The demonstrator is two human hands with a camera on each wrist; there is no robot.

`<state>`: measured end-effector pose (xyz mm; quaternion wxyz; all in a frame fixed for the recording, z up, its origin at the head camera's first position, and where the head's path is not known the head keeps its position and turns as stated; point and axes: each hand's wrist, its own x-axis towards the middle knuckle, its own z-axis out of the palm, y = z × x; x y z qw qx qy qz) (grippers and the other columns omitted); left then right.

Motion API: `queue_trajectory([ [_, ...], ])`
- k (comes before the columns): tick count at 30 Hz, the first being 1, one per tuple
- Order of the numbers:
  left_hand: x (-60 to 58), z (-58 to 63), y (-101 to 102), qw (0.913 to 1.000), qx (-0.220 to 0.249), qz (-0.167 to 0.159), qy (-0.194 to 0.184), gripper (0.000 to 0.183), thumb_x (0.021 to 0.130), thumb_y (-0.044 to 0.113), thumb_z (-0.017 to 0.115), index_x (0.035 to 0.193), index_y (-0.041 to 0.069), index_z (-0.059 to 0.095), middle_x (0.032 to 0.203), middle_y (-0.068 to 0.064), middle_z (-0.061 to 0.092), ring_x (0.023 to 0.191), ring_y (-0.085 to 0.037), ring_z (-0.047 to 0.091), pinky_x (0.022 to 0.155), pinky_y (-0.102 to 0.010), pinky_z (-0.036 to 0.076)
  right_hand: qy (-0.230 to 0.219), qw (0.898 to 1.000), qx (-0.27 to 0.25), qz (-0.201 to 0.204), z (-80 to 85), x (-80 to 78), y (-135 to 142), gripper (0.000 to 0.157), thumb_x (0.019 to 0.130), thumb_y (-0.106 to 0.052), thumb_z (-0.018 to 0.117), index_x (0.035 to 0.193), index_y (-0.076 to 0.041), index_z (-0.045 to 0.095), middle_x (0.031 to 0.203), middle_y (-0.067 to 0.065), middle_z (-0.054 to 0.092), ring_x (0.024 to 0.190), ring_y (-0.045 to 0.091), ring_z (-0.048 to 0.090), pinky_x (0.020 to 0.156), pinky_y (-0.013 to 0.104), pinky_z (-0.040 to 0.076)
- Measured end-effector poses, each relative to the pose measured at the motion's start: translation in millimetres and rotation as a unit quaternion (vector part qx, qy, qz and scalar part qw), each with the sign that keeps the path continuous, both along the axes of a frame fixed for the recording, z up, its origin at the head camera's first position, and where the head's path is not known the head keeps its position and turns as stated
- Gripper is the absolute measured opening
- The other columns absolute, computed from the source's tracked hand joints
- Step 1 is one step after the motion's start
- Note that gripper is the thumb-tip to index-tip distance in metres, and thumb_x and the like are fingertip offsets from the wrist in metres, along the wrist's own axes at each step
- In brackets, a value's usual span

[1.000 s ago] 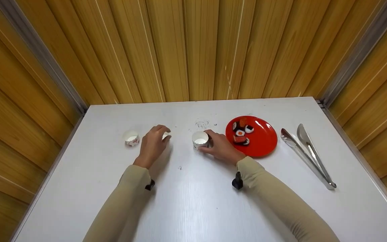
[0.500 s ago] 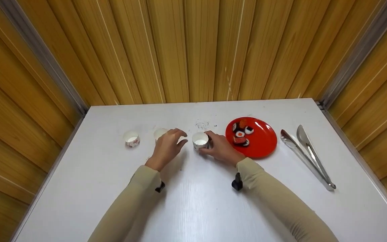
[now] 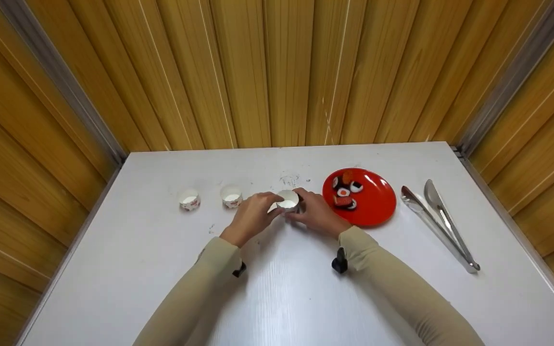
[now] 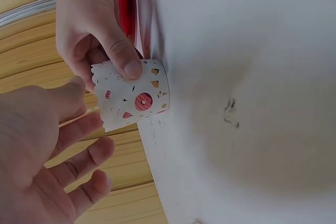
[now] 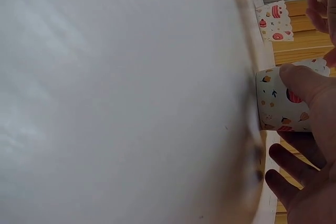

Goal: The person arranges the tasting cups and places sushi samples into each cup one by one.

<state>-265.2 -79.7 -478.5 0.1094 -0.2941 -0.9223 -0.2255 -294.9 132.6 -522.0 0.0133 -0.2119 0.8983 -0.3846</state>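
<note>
My right hand [image 3: 319, 212] pinches a white paper baking cup [image 4: 135, 98], its thumb on the patterned side. The cup stands upright on the table, with red and orange dessert prints and a scalloped rim. From the left, my left hand [image 3: 254, 215] reaches to that rim with thumb and fingers spread apart. Its fingertips [image 4: 101, 150] are very near the rim; whether they touch it I cannot tell. Two similar baking cups stand to the left, one middle cup [image 3: 231, 197] and one outer cup [image 3: 189, 200].
A red plate [image 3: 375, 206] with several sushi pieces [image 3: 344, 192] lies right of my right hand. Farther right are metal tongs [image 3: 443, 226]. The white table [image 3: 277, 298] ends at a wood-panelled wall [image 3: 258, 72] behind.
My left hand has moved right, away from the middle cup and up to the rim of the cup in my right hand. The right hand has stayed in place.
</note>
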Motion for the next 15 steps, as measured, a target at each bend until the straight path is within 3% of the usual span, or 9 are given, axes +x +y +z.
queue_trajectory([
  [8, 0.0, -5.5, 8, 0.9997, -0.005, -0.019, -0.012, 0.018, 0.098, 0.015, 0.072, 0.112, 0.006, 0.076, 0.113, -0.008, 0.075, 0.1, -0.024, 0.072, 0.081, -0.04, 0.057, 0.001, 1.0, 0.001, 0.0, -0.8, 0.9, 1, 0.061, 0.086, -0.022, 0.086, 0.138, -0.009, 0.058, 0.127, 0.006, 0.069, 0.111, 0.025, 0.062, 0.103, 0.043, 0.049],
  [15, 0.3, -6.5, 14, 0.9996, -0.017, -0.013, -0.019, 0.01, 0.097, 0.012, 0.073, 0.105, 0.009, 0.079, 0.106, -0.005, 0.076, 0.094, -0.021, 0.072, 0.077, -0.039, 0.058, -0.002, 1.0, 0.011, -0.006, -0.4, 1.5, 3, 0.061, 0.087, -0.022, 0.085, 0.14, -0.008, 0.057, 0.129, 0.007, 0.068, 0.111, 0.025, 0.061, 0.103, 0.042, 0.049],
])
